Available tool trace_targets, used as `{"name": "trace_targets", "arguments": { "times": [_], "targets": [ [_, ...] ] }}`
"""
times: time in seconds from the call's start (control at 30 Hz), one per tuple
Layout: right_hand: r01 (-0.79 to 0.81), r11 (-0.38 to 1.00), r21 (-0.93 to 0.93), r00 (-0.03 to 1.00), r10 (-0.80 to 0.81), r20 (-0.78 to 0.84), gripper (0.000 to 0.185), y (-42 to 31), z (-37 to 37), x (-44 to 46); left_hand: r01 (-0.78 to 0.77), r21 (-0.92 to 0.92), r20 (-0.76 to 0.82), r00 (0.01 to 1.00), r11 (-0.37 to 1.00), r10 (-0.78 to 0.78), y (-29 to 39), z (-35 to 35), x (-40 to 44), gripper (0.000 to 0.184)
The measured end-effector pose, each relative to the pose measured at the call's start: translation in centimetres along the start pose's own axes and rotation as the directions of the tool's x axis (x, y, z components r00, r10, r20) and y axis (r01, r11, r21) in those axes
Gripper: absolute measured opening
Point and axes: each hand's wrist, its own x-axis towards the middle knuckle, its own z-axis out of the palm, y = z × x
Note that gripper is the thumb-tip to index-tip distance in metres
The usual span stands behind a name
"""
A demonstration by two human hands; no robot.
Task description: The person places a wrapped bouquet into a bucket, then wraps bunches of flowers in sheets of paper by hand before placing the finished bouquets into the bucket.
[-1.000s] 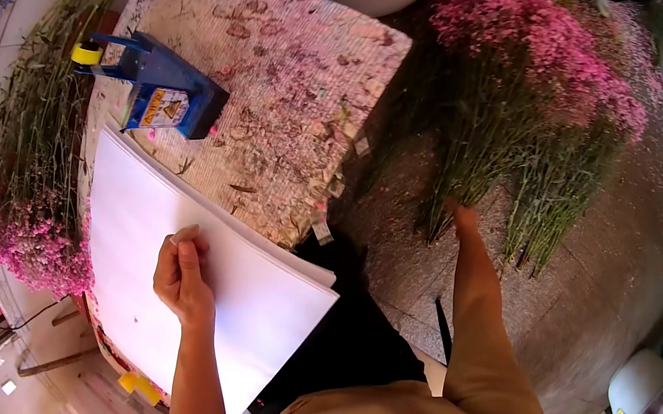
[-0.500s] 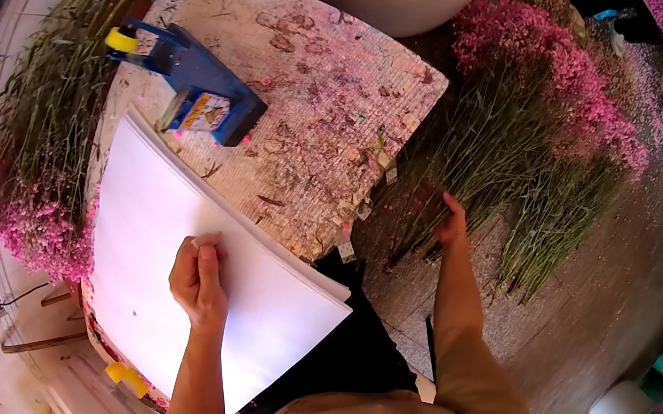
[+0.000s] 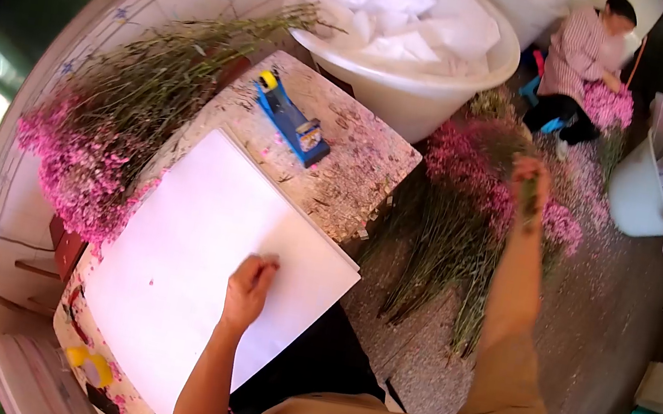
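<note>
My left hand (image 3: 248,291) is closed over a stack of large white paper sheets (image 3: 183,270), thumb against the fingers; anything small in the pinch cannot be made out. Reaching out to the right, my right hand (image 3: 524,181) is closed around some green flower stems (image 3: 530,202), slightly blurred. Under and beside it lies a heap of pink baby's breath (image 3: 468,164), its long stems pointing towards me. A blue tape dispenser (image 3: 296,128) with a yellow roll stands on the flower-stained board (image 3: 360,138) beyond the paper.
Another bunch of pink flowers (image 3: 86,168) lies at the left. A big white tub (image 3: 419,91) with white wrapping stands behind the board. A seated co-worker (image 3: 576,59) holds pink flowers at the back right. White buckets (image 3: 639,191) with wrapped bouquets stand at the right. Yellow tape (image 3: 93,369) lies lower left.
My right hand has moved from the lower stems up to the blossoms and now has stems in it. The view has tilted up, bringing the co-worker and tub into sight. My left hand stays closed.
</note>
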Motion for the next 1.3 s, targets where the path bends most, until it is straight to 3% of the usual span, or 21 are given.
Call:
{"name": "trace_targets", "arguments": {
  "times": [0.03,0.07,0.17,0.2,0.23,0.33,0.37,0.43,0.47,0.6,0.67,0.73,0.77,0.87,0.97,1.0,1.07,1.13,1.2,1.27,1.3],
  "targets": [
    [-0.393,0.858,0.330,0.911,0.317,0.263,0.028,-5.6,-0.4,4.4,-0.031,0.028,0.037,0.999,0.999,0.030,-0.4,-1.3,-2.3,0.011],
    [-0.510,0.776,0.370,0.824,0.317,0.471,0.013,-9.1,2.3,6.0,-0.011,0.068,0.050,0.999,0.998,0.008,0.4,-2.5,-4.6,0.012],
    [-0.523,0.818,0.239,0.775,0.340,0.533,0.009,-19.6,11.4,11.3,0.027,0.127,0.027,0.999,0.992,-0.031,0.5,-5.7,-11.4,0.015],
    [-0.403,0.903,0.151,0.751,0.231,0.619,0.009,-20.3,17.4,9.4,0.006,0.124,-0.008,1.000,0.992,-0.006,0.1,-6.4,-13.5,0.015],
    [-0.375,0.923,0.091,0.842,0.298,0.450,0.008,-20.4,23.6,6.2,-0.003,0.124,-0.043,0.999,0.992,0.009,-0.1,-6.7,-15.1,0.016],
    [-0.141,0.944,-0.298,0.789,0.289,0.542,0.010,-15.3,37.3,-4.4,0.001,0.135,-0.096,0.995,0.991,0.012,-1.2,-7.8,-18.9,0.016],
    [-0.170,0.945,-0.278,0.828,0.290,0.480,0.010,-13.8,39.1,-5.8,0.011,0.145,-0.090,0.996,0.989,0.002,-0.5,-8.0,-19.5,0.016],
    [0.260,0.873,-0.412,0.831,0.015,0.556,0.028,-7.4,41.7,-13.7,-0.021,0.146,-0.096,0.995,0.989,0.035,-0.3,-7.7,-20.6,0.018],
    [0.317,0.855,-0.412,0.804,-0.012,0.594,0.041,-4.4,41.7,-16.8,-0.072,0.138,-0.048,0.996,0.988,0.079,0.6,-7.7,-20.9,0.021],
    [0.589,0.681,-0.435,0.574,0.027,0.818,0.076,5.7,39.1,-26.7,-0.260,0.130,0.068,0.965,0.957,0.253,3.1,-7.3,-22.4,0.028],
    [0.473,0.686,-0.552,0.536,0.273,0.799,0.068,8.7,35.7,-28.3,-0.287,0.116,0.101,0.956,0.951,0.276,3.9,-7.1,-23.3,0.028],
    [0.453,0.569,-0.687,0.444,0.525,0.727,0.030,10.7,31.1,-26.0,-0.278,0.120,0.105,0.958,0.953,0.266,5.3,-7.7,-24.0,0.029],
    [0.414,0.529,-0.741,0.395,0.629,0.670,0.029,12.0,29.6,-25.2,-0.276,0.118,0.142,0.955,0.954,0.259,6.0,-7.9,-24.2,0.029],
    [0.421,0.107,-0.901,0.445,0.841,0.308,0.033,16.2,25.8,-23.0,-0.343,0.106,0.089,0.938,0.933,0.335,7.9,-8.5,-24.5,0.031],
    [0.806,-0.268,-0.528,0.325,0.946,0.015,0.041,20.5,25.3,-21.5,-0.433,0.053,0.016,0.902,0.900,0.432,10.3,-9.5,-23.6,0.030],
    [0.880,-0.305,-0.366,0.296,0.952,-0.080,0.044,21.9,25.8,-22.0,-0.517,0.135,-0.005,0.852,0.845,0.523,11.0,-10.1,-22.7,0.034],
    [0.875,-0.205,-0.439,0.232,0.973,0.008,0.047,23.0,24.5,-19.9,-0.602,0.386,-0.057,0.740,0.699,0.670,12.1,-12.8,-20.3,0.036],
    [0.844,-0.366,-0.391,0.363,0.928,-0.083,0.045,23.0,28.1,-21.4,-0.373,0.732,-0.098,0.769,0.569,0.631,10.2,-15.3,-16.9,0.044],
    [0.806,-0.301,-0.510,0.360,0.933,0.019,0.053,23.3,26.4,-18.9,-0.109,0.831,-0.193,0.864,0.546,0.466,7.2,-17.6,-13.2,0.056],
    [0.807,-0.510,-0.296,0.574,0.796,0.193,0.064,23.2,27.1,-20.9,-0.083,0.799,-0.206,0.893,0.596,0.401,1.6,-18.1,-10.6,0.054],
    [0.744,-0.653,-0.140,0.639,0.637,0.431,0.082,24.0,24.2,-20.5,-0.041,0.807,-0.211,0.912,0.590,0.352,-1.0,-17.4,-9.9,0.054]
  ]
}}
